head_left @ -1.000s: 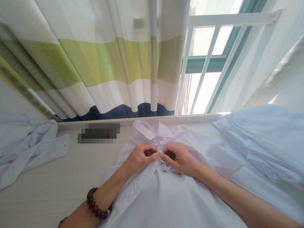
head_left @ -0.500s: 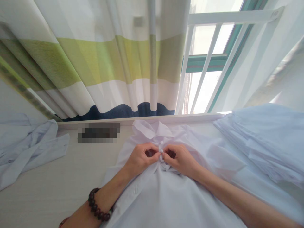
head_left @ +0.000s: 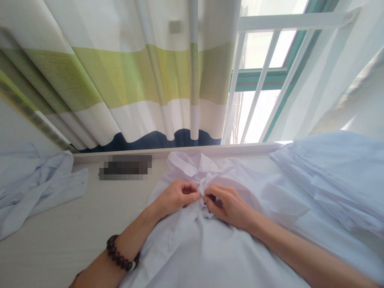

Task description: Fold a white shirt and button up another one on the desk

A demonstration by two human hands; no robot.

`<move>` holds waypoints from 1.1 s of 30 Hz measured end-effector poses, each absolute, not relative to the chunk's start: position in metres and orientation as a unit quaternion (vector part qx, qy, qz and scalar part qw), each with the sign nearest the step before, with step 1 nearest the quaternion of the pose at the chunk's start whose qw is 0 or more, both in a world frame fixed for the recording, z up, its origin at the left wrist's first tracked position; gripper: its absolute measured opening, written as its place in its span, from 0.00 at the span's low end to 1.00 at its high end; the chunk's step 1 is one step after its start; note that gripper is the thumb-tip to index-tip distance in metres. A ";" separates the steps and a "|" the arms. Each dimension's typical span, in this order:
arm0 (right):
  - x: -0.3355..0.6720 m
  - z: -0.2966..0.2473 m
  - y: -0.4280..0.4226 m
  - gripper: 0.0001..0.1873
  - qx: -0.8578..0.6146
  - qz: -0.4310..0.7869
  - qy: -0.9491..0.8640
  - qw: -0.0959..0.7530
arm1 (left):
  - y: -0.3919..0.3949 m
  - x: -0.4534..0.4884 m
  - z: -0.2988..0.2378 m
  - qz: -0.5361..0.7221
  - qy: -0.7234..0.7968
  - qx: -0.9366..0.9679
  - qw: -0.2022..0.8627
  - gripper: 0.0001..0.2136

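A white collared shirt (head_left: 228, 244) lies spread before me, its collar (head_left: 192, 164) pointing away toward the table's back edge. My left hand (head_left: 180, 196) pinches the front placket below the collar between thumb and fingers. Facing it, my right hand (head_left: 223, 202) pinches the same bunched cloth, the fingertips of both hands almost meeting. Any button between the fingertips is too small to make out. Dark beads (head_left: 120, 256) circle my left wrist.
Folded white shirts (head_left: 339, 176) are stacked at the right, and another white garment (head_left: 42, 188) lies crumpled at the left. A blurred-out dark object (head_left: 126, 167) rests near the back ledge (head_left: 210, 149). Behind hang a striped curtain (head_left: 129, 76) and white railings (head_left: 261, 84).
My left hand and wrist have shifted slightly left, and its fingers have changed their pinch. My right fingers have moved a little on the placket. The shirt stays in place.
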State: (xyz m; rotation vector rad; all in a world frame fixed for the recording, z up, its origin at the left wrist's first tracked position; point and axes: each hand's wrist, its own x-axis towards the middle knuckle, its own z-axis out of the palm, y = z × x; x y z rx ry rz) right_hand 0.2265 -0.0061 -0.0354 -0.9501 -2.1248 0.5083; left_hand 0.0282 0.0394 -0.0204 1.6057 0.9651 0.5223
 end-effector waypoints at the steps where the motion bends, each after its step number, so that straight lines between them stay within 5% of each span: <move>1: 0.227 -0.035 -0.006 0.04 -0.367 0.205 -0.829 0.370 | 0.039 0.028 -0.021 0.223 0.402 0.683 0.568 0.08; 10: 0.230 -0.036 -0.001 0.06 -0.360 0.262 -0.811 0.379 | 0.040 0.025 -0.027 0.220 0.377 0.707 0.556 0.10; 16: 0.229 -0.036 0.004 0.08 -0.387 0.290 -0.792 0.374 | 0.032 0.032 -0.031 0.360 0.398 0.734 0.417 0.08; 21: 0.226 -0.038 0.003 0.10 -0.422 0.287 -0.781 0.360 | 0.029 0.035 -0.027 0.341 0.385 0.789 0.336 0.03; 33: 0.225 -0.041 -0.002 0.09 -0.437 0.222 -0.798 0.350 | 0.028 0.035 -0.023 0.282 0.416 0.785 0.363 0.08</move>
